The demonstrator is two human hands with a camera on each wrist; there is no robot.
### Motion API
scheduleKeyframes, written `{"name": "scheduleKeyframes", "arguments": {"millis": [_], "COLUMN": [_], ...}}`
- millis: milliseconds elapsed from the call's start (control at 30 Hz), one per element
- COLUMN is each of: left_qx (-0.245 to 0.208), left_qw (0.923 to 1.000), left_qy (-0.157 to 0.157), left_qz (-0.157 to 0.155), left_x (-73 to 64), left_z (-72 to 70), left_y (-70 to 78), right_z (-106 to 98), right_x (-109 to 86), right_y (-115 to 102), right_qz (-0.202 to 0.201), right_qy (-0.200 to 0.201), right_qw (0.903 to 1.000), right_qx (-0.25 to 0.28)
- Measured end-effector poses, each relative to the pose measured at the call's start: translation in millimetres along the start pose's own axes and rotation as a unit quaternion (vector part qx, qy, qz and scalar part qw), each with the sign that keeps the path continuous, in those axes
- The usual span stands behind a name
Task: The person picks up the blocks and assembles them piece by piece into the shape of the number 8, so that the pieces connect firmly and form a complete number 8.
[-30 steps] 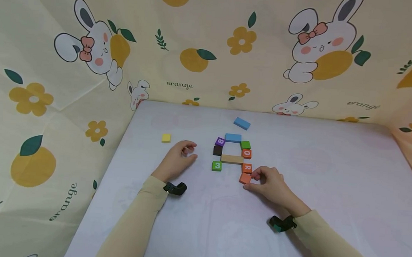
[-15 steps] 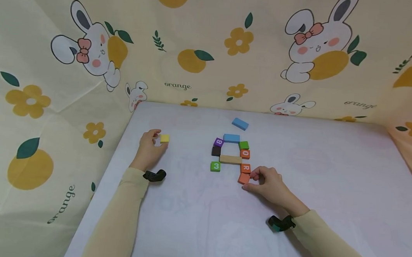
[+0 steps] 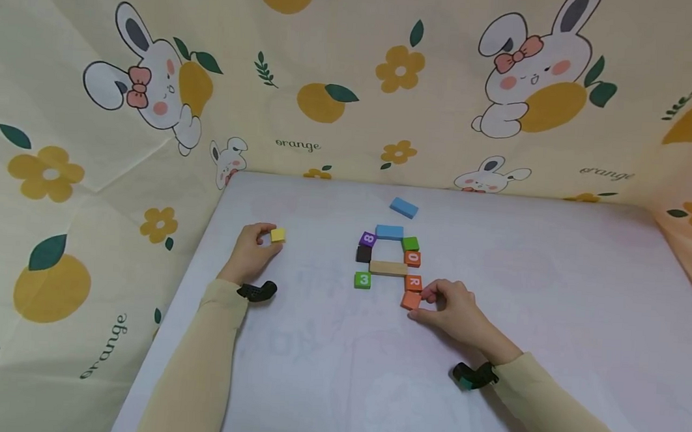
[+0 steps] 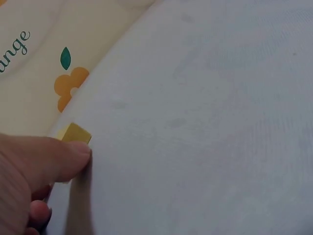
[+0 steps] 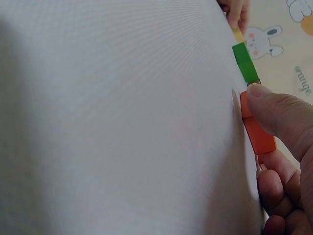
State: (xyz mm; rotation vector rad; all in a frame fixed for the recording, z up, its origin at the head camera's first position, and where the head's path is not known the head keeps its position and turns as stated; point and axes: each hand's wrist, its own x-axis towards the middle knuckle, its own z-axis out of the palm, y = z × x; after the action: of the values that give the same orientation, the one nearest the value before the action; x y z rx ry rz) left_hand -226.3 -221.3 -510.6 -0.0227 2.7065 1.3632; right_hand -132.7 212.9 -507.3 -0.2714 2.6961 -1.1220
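In the head view my left hand (image 3: 248, 256) pinches a small yellow block (image 3: 278, 235) at the left of the table; the left wrist view shows the thumb against this yellow block (image 4: 78, 133). My right hand (image 3: 458, 316) holds a plain orange block (image 3: 411, 300) between thumb and fingers, just below the orange R block (image 3: 413, 283). Above it, blocks form a loop: a blue block (image 3: 389, 232), purple 8 block (image 3: 368, 239), black block (image 3: 364, 254), green block (image 3: 410, 244), orange 0 block (image 3: 412, 258) and tan plank (image 3: 388, 268). A green 3 block (image 3: 363, 280) lies below left.
A loose blue block (image 3: 404, 208) lies at an angle behind the loop. The white table (image 3: 531, 271) meets a patterned cloth (image 3: 342, 59) at its back and left side. Each wrist wears a black camera, such as the left wrist camera (image 3: 258, 291).
My left hand has moved left, away from the loop of blocks, and has taken hold of the yellow block, which is now slightly turned. The right hand stays at the orange block.
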Motion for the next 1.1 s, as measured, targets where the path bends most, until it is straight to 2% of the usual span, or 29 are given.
{"name": "scheduleKeyframes", "arguments": {"millis": [267, 467, 633, 900, 1100], "left_qx": [0.007, 0.003, -0.008, -0.02, -0.019], "left_qw": [0.9999, 0.9998, 0.9998, 0.9991, 0.9966], "left_qy": [0.006, 0.016, 0.014, -0.021, -0.067], "left_qz": [-0.009, -0.009, 0.008, 0.031, 0.045], "left_x": [-1.3, -11.9, -23.2, -47.1, -66.5], "left_z": [2.3, 6.2, 10.5, 24.6, 38.9], "left_y": [-0.8, -2.7, -2.1, 8.5, 22.3], "right_z": [-0.2, 0.9, 0.4, 0.1, 0.4], "right_x": [0.1, -0.7, -1.6, -1.9, -0.7], "right_y": [-0.9, -1.8, -2.5, -3.3, -3.7], "right_qz": [0.003, 0.005, 0.001, -0.002, -0.006], "right_qy": [-0.004, -0.007, -0.001, 0.0, 0.001], "right_qw": [1.0, 1.0, 1.0, 1.0, 1.0], "right_qx": [0.002, 0.002, 0.001, -0.002, 0.003]}}
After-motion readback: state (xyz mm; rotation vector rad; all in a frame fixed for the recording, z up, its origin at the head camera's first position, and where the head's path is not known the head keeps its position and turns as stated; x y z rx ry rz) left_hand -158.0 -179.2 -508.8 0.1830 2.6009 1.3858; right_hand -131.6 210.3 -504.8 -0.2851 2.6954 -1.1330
